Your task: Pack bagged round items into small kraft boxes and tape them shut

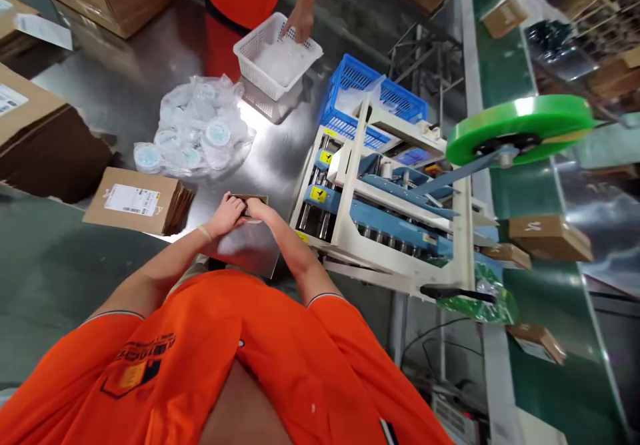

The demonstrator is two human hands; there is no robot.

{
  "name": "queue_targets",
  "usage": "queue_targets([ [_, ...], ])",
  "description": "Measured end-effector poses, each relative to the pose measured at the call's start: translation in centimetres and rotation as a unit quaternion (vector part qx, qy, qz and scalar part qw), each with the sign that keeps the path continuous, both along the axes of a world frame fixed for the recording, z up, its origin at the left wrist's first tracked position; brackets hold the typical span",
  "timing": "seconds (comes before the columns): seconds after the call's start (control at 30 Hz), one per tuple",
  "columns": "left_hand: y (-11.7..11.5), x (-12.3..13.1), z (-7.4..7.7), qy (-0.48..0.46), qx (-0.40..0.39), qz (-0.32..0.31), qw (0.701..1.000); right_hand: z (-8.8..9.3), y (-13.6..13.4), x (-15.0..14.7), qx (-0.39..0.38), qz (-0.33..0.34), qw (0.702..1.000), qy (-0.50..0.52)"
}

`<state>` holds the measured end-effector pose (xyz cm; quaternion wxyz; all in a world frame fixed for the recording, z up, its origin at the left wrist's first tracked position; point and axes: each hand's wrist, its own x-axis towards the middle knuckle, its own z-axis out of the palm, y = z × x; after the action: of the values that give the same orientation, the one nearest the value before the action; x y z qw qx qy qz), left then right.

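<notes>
Left hand (226, 215) and right hand (259, 210) closed together, fingers curled over a small flat piece of brown cardboard (254, 199), only its top edge showing past the knuckles. Long axis apparently running left to right across the view, straight ahead of the chest; both hands about equally near, neither spread wide, the exact grip half hidden. Beneath the hands, a stainless-steel tabletop (105, 81). Just left, a flat stack of cardboard with a white label (137, 201). Farther out, a clear plastic bag of round blue-topped items (195, 128), then a white plastic basket (273, 61) under a co-worker's hand (300, 23), and a blue plastic crate (373, 91). To the right, a cream-and-blue carton-sealing machine (380, 215) with a green tape roll (520, 128), beside a green conveyor belt (500, 55) carrying cardboard cartons (550, 237).
</notes>
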<state>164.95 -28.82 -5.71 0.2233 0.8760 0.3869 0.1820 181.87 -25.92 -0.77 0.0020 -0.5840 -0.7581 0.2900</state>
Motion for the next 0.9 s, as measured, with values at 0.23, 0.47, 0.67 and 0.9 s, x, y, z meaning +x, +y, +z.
queue_targets([
  [0.23, -0.6, 0.6, 2.9, 0.086, -0.015, -0.006, 0.996, 1.3, -3.7, 6.1, 0.101, -0.161, 0.981, 0.034],
  [0.47, -0.4, 0.9, 3.1, 0.039, -0.069, 0.01, 0.997, -2.2, -2.7, 5.0, 0.044, -0.11, 0.985, 0.126],
  [0.67, 1.1, -4.3, 1.0, -0.142, -0.149, 0.143, 0.968, -2.5, -5.3, 8.1, 0.075, 0.104, 0.988, 0.086],
  [0.9, 1.9, -1.2, -1.6, -0.219, -0.352, 0.111, 0.903, -2.5, -4.8, 7.2, 0.076, 0.097, 0.992, 0.022],
])
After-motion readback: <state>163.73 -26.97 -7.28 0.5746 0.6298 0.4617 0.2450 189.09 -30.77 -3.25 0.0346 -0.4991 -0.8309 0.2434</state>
